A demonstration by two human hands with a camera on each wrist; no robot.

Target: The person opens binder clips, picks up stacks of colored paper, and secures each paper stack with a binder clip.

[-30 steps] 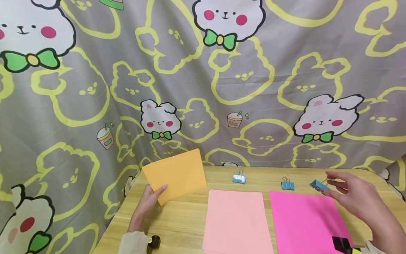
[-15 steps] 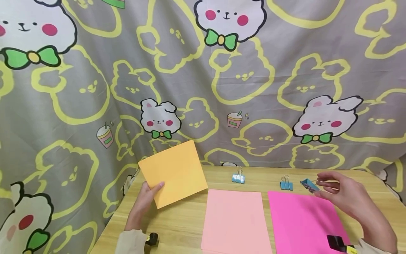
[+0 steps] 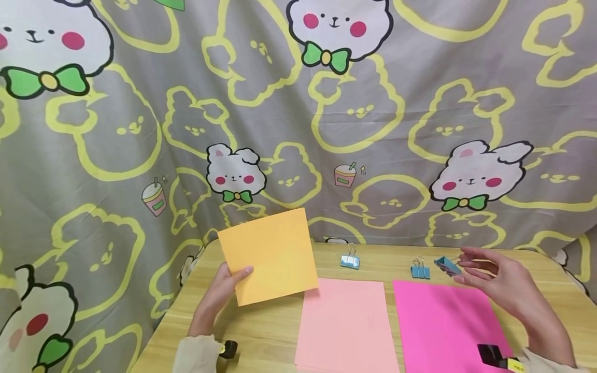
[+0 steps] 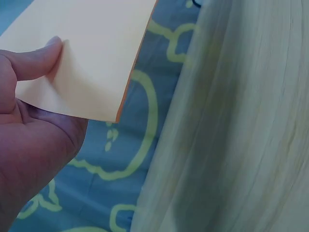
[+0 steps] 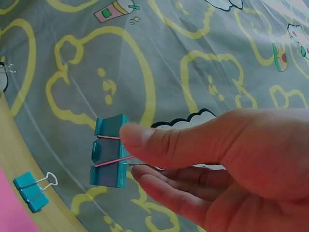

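Note:
My left hand (image 3: 223, 290) grips a yellow-orange stack of paper (image 3: 270, 259) by its lower left edge, thumb on the front face. The sheets are tilted up above the table, and their near right corner overlaps the light pink paper (image 3: 347, 326). In the left wrist view the thumb presses on the paper (image 4: 96, 58) and the other fingers are behind it. My right hand (image 3: 503, 280) pinches a blue binder clip (image 3: 448, 266) by its wire handles, above the far edge of the bright pink paper (image 3: 448, 321). The right wrist view shows the clip's body (image 5: 110, 152) beyond the thumb tip.
Two more blue binder clips stand at the back of the wooden table (image 3: 261, 331): one clip (image 3: 350, 261) behind the light pink paper, another clip (image 3: 421, 271) behind the bright pink paper. A patterned grey curtain (image 3: 289, 119) hangs along the back and left.
The yellow-orange paper has turned its face more toward the head camera and shifted right over the light pink paper's corner. My right hand has moved left with the binder clip.

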